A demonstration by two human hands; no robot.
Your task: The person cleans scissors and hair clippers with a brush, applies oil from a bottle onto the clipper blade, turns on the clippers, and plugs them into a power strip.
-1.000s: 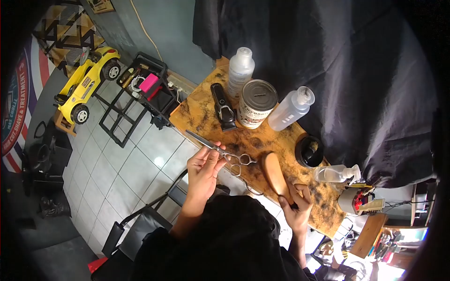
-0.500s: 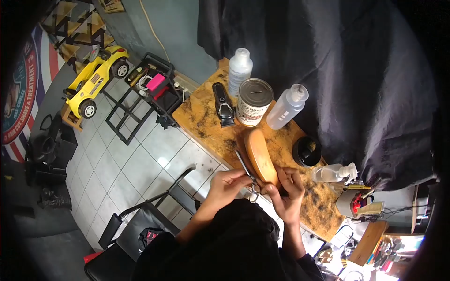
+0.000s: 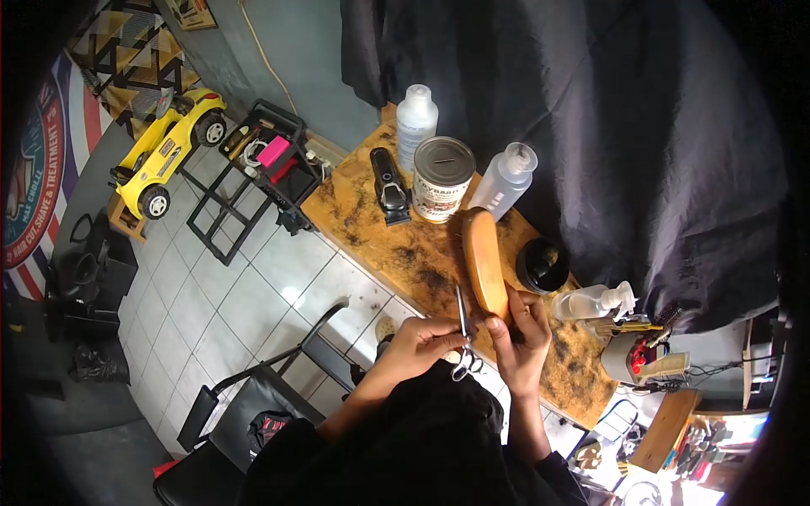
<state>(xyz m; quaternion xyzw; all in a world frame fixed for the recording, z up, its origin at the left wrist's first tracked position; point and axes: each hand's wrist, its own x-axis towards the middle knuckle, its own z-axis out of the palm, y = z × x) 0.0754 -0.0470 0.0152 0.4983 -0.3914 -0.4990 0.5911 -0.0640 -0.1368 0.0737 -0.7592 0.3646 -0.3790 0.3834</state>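
My left hand (image 3: 418,347) is closed on a pair of scissors (image 3: 461,308), thumb and fingers pinching them near the middle. The blades point away from me and the finger rings hang toward my body. In my right hand (image 3: 525,344) is a curved wooden brush (image 3: 484,261), gripped at its near end, its smooth back facing up and its bristles mostly hidden. The brush slants above the table, just right of the scissors. Past its far end stand a tin can (image 3: 443,179) with a slotted lid and a clear bottle (image 3: 504,179).
Dark hair clippings cover the wooden table (image 3: 354,211). On it are a hair clipper (image 3: 389,187), a white bottle (image 3: 416,126), a black jar (image 3: 542,265), a spray bottle (image 3: 593,301) and a tool cup (image 3: 622,360). A black chair (image 3: 253,422) stands left, near a trolley (image 3: 283,152).
The brush has moved away from me and slightly right, nearer the cans and bottles. The scissors have turned more upright, and a gap now shows between them and the brush. The view has shifted slightly.
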